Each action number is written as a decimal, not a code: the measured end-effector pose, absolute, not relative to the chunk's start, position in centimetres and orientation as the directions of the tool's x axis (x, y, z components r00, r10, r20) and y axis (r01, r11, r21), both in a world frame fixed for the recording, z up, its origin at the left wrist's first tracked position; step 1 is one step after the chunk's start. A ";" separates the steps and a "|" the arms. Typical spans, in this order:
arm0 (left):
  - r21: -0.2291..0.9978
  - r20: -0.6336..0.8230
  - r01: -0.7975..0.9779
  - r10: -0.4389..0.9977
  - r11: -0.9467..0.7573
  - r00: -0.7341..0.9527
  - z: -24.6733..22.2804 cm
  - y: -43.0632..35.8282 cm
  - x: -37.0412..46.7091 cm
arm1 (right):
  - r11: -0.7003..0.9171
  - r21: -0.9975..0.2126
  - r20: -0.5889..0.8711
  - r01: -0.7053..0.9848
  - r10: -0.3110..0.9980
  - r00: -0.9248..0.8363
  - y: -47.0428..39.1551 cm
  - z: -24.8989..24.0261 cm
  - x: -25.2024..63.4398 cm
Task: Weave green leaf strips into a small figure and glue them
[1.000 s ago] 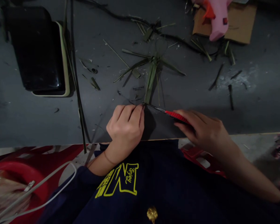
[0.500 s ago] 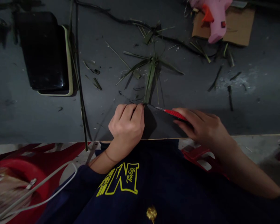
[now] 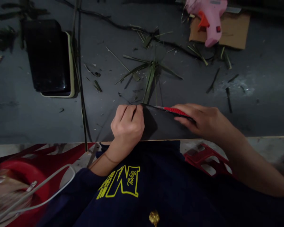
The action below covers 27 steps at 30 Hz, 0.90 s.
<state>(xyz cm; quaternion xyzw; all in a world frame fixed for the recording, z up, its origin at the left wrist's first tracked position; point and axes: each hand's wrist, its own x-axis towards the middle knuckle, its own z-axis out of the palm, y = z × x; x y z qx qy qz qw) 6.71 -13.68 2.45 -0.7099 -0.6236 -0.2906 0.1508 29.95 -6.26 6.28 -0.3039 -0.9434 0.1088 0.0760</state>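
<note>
My left hand [image 3: 128,121] is closed near the table's front edge, its fingertips pinched on the lower end of a green leaf strip piece [image 3: 150,82]. Narrow blades spread from the top of that piece to both sides. My right hand [image 3: 201,119] is wrapped round a slim red-and-black hand tool [image 3: 176,111]. Its thin dark end points left and meets the leaf end right at my left fingertips. I cannot tell whether the tip is on the leaf or just beside it, nor the tool's exact kind.
A pink glue gun [image 3: 212,23] lies on cardboard [image 3: 235,31] at the back right. A black tray-like object [image 3: 47,56] sits at left, beside a long thin stem [image 3: 81,94]. A dark cord [image 3: 123,26] crosses the back. Leaf scraps [image 3: 98,85] litter the grey table [image 3: 104,119].
My right hand has closed further, bringing the tool's red and black parts together. The left hand keeps its pinch on the leaf end. The whole view has shifted slightly.
</note>
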 end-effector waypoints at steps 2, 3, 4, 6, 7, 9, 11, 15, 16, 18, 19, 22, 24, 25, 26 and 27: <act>0.125 0.605 0.975 0.793 -0.186 0.073 2.5 -13.6 6.8 | 0.795 -0.224 0.063 0.564 0.590 -0.805 -6.6 6.4 29.5; 0.123 0.606 0.974 0.792 -0.189 0.077 2.5 -13.6 6.8 | 0.794 -0.217 0.051 0.568 0.590 -0.806 -6.7 6.5 29.3; 0.129 0.605 0.973 0.792 -0.194 0.078 2.5 -13.6 6.8 | 0.795 -0.208 0.051 0.570 0.591 -0.805 -6.9 6.5 29.2; 0.153 0.603 0.968 0.795 -0.199 0.068 2.5 -13.5 6.7 | 0.802 -0.187 0.085 0.568 0.589 -0.804 -7.1 6.6 29.2; 0.161 0.606 0.967 0.793 -0.200 0.063 2.5 -13.5 6.7 | 0.805 -0.177 0.109 0.566 0.587 -0.802 -7.2 6.7 29.3; 0.163 0.607 0.966 0.792 -0.200 0.061 2.5 -13.5 6.7 | 0.809 -0.168 0.137 0.563 0.585 -0.800 -7.4 6.6 29.5; 0.156 0.610 0.968 0.790 -0.196 0.062 2.5 -13.5 6.7 | 0.810 -0.167 0.137 0.562 0.584 -0.800 -7.4 6.5 29.6; 0.167 0.596 0.971 0.802 -0.173 0.041 2.5 -13.6 6.5 | 0.795 -0.180 0.125 0.579 0.602 -0.788 -7.5 6.5 29.4; 0.176 0.587 0.971 0.809 -0.161 0.028 2.5 -13.6 6.4 | 0.786 -0.191 0.120 0.589 0.614 -0.780 -7.7 6.5 29.3; 0.195 0.572 0.973 0.820 -0.127 -0.008 2.5 -13.6 6.3 | 0.763 -0.214 0.106 0.610 0.639 -0.762 -8.2 6.7 29.1; 0.201 0.565 0.974 0.825 -0.109 -0.025 2.4 -13.6 6.3 | 0.748 -0.222 0.099 0.626 0.656 -0.749 -8.6 6.8 28.9; 0.196 0.559 0.977 0.828 -0.085 -0.040 2.3 -13.4 6.4 | 0.688 -0.255 0.095 0.680 0.718 -0.690 -10.2 7.2 28.3; 0.188 0.564 0.978 0.825 -0.086 -0.035 2.3 -13.3 6.5 | 0.650 -0.302 0.113 0.697 0.750 -0.651 -11.1 7.3 27.9; 0.186 0.565 0.979 0.824 -0.085 -0.036 2.4 -13.2 6.6 | 0.635 -0.324 0.121 0.702 0.763 -0.635 -11.5 7.2 27.7; 0.188 0.568 0.979 0.822 -0.082 -0.040 2.4 -13.2 6.6 | 0.623 -0.340 0.132 0.705 0.774 -0.620 -11.7 7.1 27.6; 0.190 0.569 0.978 0.821 -0.080 -0.044 2.4 -13.2 6.6 | 0.612 -0.350 0.139 0.709 0.783 -0.606 -11.9 6.9 27.5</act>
